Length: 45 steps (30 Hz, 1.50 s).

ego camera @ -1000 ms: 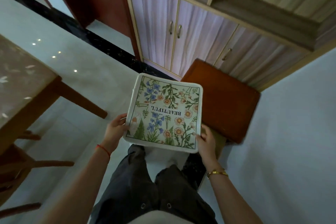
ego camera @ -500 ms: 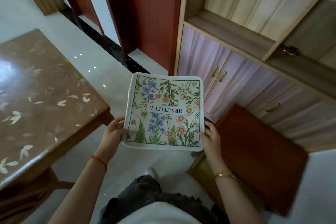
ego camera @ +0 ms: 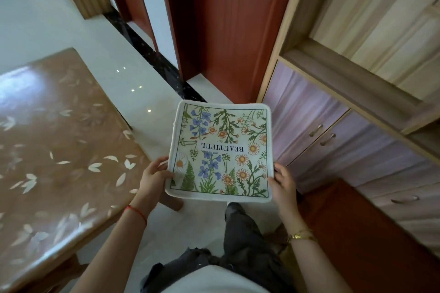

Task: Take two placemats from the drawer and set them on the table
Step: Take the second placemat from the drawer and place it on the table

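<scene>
The flowered placemat (ego camera: 221,150), its word BEAUTIFUL upside down from this view, hangs flat in the air above the pale floor (ego camera: 147,93), just right of the table and not touching it. The left hand (ego camera: 154,176) has its grip clamped on the near left edge, thumb on top. The right hand (ego camera: 283,183) has its grip curled round the near right edge. The brown, leaf-patterned table (ego camera: 59,150) stands at the left. A cupboard (ego camera: 345,138) with lilac doors is at the right, and a red door (ego camera: 233,31) stands farther off.
</scene>
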{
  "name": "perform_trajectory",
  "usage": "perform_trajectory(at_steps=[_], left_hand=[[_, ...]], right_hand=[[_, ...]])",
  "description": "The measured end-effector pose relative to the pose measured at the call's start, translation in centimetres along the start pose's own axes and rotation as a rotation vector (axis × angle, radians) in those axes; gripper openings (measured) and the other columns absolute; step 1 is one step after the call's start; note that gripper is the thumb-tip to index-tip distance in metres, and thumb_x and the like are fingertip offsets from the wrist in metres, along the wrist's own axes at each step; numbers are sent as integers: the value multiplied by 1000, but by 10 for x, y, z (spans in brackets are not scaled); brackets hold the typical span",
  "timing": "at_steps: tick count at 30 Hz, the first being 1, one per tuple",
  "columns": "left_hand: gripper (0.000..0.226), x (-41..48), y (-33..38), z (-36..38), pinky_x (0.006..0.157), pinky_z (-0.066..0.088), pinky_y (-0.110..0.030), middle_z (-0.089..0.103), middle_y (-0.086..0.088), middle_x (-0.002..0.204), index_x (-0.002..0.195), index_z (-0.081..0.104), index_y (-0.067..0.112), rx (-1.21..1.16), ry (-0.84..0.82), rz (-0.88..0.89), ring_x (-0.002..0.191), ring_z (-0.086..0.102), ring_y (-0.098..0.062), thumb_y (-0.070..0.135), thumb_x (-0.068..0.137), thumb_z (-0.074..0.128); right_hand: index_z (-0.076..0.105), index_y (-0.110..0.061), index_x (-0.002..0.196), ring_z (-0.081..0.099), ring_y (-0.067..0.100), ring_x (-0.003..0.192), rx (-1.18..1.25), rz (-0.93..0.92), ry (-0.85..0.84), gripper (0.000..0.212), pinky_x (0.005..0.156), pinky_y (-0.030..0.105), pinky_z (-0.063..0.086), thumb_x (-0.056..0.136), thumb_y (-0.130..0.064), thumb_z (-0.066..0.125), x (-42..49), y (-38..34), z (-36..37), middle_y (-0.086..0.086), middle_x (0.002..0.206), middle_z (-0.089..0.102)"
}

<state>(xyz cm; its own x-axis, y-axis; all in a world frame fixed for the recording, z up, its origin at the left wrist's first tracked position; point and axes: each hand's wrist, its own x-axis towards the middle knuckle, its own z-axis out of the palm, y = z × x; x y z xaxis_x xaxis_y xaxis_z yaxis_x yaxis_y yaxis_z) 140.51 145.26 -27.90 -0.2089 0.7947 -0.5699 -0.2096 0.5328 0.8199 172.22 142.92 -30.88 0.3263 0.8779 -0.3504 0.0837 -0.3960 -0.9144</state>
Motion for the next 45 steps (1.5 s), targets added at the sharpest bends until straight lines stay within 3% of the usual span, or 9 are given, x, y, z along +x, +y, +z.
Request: perform_trajectory(at_steps=[6,11,15,19,26,31,36,39,45], left_hand=[[42,71,43,27,84,57,-48,69,-17,111,106,62,8,-71,79,20,95,67,-34,-20,81,43],[45,121,80,56,84,56,-49,67,-19,113,117,58,4,-140,165,58,101,65,-39,-18,83,42],[47,156,104,70,66,62,-35,68,-18,110,121,57,1,-204,238,79,93,67,-34,-19,82,41],[47,196,128,65,69,61,-37,68,-19,111,119,57,3,-262,337,77,97,66,-37,-19,81,40],[45,281,179,25,82,56,-48,68,-20,112,112,59,7,-311,446,84,102,65,-40,-19,80,40],[44,352,236,-19,87,55,-52,68,-21,113,108,61,7,-343,488,111,104,64,-41,-19,79,42],[46,419,300,-66,77,56,-43,70,-15,104,102,63,11,-352,529,123,98,64,-38,-21,78,40],[48,455,332,-90,86,55,-51,68,-20,110,112,62,6,-343,559,129,100,64,-39,-21,78,42],[50,513,383,-125,74,58,-39,70,-13,103,116,61,7,-360,622,114,89,67,-31,-20,78,43]], right_hand=[[58,-12,115,70,26,96,-50,-53,-144,34,80,46,59,89,8,53,111,-47,30,11,107,71],[57,-17,117,73,22,89,-83,-73,-242,34,69,37,62,90,3,56,201,-97,53,4,103,73],[56,-19,119,73,22,91,-121,-63,-325,35,76,47,60,90,1,56,265,-129,80,4,103,74],[56,-21,115,71,21,93,-173,-93,-399,34,77,42,60,92,4,53,312,-165,126,3,100,72],[56,-14,119,71,23,93,-196,-130,-486,34,79,42,59,91,5,53,391,-207,232,6,101,73],[55,-16,113,69,15,86,-170,-147,-538,36,71,29,59,90,11,51,440,-251,327,0,93,70],[57,-28,104,69,20,94,-187,-153,-571,38,85,42,56,90,8,54,487,-295,425,-1,97,69],[56,-24,109,68,18,93,-181,-161,-584,38,88,45,55,90,8,53,511,-316,475,4,101,69],[57,-13,119,69,14,94,-187,-192,-623,36,91,43,55,91,9,51,555,-352,560,1,102,71]])
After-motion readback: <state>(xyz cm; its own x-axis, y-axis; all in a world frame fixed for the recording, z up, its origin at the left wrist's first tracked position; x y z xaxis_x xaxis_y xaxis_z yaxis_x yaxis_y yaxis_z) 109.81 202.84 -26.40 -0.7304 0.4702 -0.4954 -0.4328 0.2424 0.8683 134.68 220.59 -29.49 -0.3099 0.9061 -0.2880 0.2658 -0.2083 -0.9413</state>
